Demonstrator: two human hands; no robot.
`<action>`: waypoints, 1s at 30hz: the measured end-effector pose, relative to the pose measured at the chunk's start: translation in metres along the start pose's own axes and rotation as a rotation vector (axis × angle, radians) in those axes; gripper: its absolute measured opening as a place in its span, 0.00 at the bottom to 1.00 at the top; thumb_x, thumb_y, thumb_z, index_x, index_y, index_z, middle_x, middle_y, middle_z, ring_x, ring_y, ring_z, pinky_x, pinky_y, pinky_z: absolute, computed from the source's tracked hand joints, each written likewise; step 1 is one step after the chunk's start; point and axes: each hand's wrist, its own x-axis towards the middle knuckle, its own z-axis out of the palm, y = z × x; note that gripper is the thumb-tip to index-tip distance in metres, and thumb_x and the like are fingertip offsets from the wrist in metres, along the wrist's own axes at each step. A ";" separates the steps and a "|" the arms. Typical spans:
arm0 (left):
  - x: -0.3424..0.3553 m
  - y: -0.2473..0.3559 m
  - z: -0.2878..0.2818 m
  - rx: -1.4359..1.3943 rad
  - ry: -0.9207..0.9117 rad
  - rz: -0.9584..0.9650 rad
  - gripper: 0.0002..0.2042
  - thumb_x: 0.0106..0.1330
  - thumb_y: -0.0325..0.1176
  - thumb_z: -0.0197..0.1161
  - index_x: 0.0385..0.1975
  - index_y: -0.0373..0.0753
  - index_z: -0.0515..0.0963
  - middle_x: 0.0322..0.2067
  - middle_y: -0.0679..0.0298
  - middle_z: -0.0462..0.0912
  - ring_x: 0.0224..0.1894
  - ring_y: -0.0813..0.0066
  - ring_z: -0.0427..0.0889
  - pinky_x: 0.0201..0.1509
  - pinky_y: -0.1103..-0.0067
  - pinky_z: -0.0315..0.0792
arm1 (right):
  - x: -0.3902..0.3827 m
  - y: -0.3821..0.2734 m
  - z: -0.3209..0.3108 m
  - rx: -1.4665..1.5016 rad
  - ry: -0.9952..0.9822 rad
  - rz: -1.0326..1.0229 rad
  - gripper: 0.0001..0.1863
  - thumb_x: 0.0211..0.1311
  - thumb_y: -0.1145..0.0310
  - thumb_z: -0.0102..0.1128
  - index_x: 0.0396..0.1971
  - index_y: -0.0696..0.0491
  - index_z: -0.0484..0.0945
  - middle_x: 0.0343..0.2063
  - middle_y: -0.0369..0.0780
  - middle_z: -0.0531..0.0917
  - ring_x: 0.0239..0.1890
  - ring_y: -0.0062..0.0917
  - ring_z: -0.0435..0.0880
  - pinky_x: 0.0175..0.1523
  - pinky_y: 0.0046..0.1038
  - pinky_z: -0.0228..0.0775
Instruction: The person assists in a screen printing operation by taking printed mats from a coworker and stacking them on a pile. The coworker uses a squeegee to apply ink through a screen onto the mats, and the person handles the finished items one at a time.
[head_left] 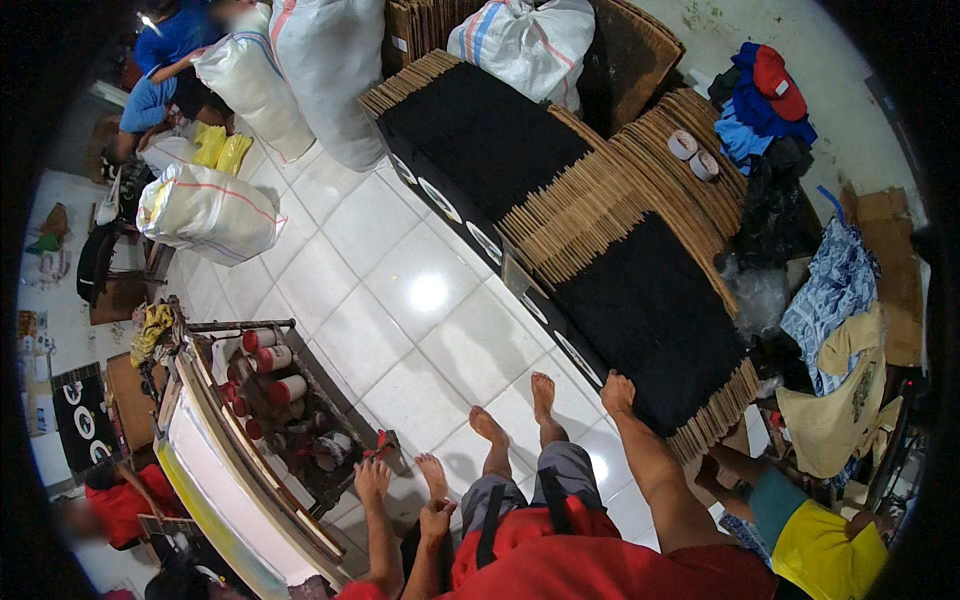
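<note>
My right hand (617,392) lies palm-down on the near corner of a long stack of black sheets (650,310), fingers spread on its top edge and nothing held. This stack rests on fanned brown cardboard sheets (590,210). My left hand (437,518) hangs low beside my left thigh with its fingers loosely curled; whether it holds anything is unclear. I wear a red shirt and grey shorts, and my bare feet (487,425) stand on the white tiled floor (400,240). Another bare foot (431,467) and a hand (372,480) are just left of my legs.
A second black stack (480,130) lies farther back. Two tape rolls (693,155) sit on the cardboard. White sacks (210,210) stand at the back left. A rack of red-and-white spools (270,360) adjoins a long table (220,470). A person in yellow and teal (815,530) is at my right.
</note>
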 end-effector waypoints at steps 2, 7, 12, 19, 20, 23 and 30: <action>0.000 -0.002 0.001 -0.079 0.002 0.008 0.10 0.52 0.32 0.65 0.25 0.30 0.75 0.20 0.62 0.78 0.24 0.77 0.75 0.31 0.80 0.69 | 0.001 0.001 -0.001 -0.007 0.004 0.020 0.15 0.51 0.74 0.50 0.41 0.59 0.73 0.35 0.51 0.79 0.41 0.42 0.77 0.49 0.38 0.67; 0.004 -0.002 0.009 -0.064 -0.026 -0.127 0.11 0.52 0.34 0.64 0.24 0.30 0.76 0.20 0.61 0.79 0.24 0.77 0.75 0.29 0.79 0.68 | -0.001 0.003 -0.008 0.003 0.058 -0.054 0.12 0.52 0.74 0.48 0.37 0.59 0.74 0.34 0.49 0.80 0.39 0.40 0.79 0.46 0.38 0.69; 0.009 0.020 0.008 0.004 -0.093 -0.039 0.12 0.52 0.35 0.64 0.28 0.30 0.77 0.21 0.63 0.79 0.25 0.78 0.75 0.30 0.80 0.68 | -0.006 0.002 -0.020 -0.005 0.125 -0.089 0.13 0.53 0.74 0.46 0.38 0.57 0.74 0.32 0.47 0.80 0.37 0.39 0.80 0.45 0.35 0.70; 0.029 0.074 0.022 -0.043 -0.213 0.017 0.12 0.55 0.34 0.61 0.31 0.30 0.77 0.24 0.62 0.79 0.26 0.76 0.77 0.31 0.80 0.68 | 0.030 0.034 0.022 -0.058 0.218 -0.163 0.09 0.50 0.73 0.48 0.22 0.55 0.79 0.25 0.48 0.82 0.28 0.36 0.83 0.29 0.38 0.74; 0.036 0.087 0.023 -0.051 -0.263 0.018 0.12 0.55 0.34 0.61 0.31 0.30 0.77 0.24 0.62 0.80 0.26 0.76 0.77 0.31 0.80 0.68 | 0.043 0.036 0.037 0.151 0.124 -0.041 0.12 0.41 0.59 0.60 0.23 0.52 0.79 0.29 0.44 0.81 0.36 0.35 0.80 0.46 0.33 0.70; 0.042 0.119 0.015 0.155 -0.319 0.078 0.13 0.56 0.35 0.60 0.31 0.29 0.77 0.25 0.61 0.80 0.26 0.76 0.78 0.29 0.81 0.67 | 0.055 0.021 0.085 0.454 0.628 -0.024 0.06 0.44 0.64 0.56 0.17 0.50 0.76 0.20 0.40 0.77 0.31 0.31 0.77 0.51 0.28 0.63; 0.050 0.164 0.001 0.156 -0.292 0.110 0.14 0.57 0.36 0.58 0.30 0.27 0.77 0.23 0.61 0.79 0.24 0.77 0.75 0.28 0.81 0.66 | 0.039 0.021 0.056 0.281 0.829 0.011 0.07 0.42 0.75 0.52 0.13 0.48 0.76 0.17 0.40 0.80 0.23 0.30 0.80 0.29 0.31 0.70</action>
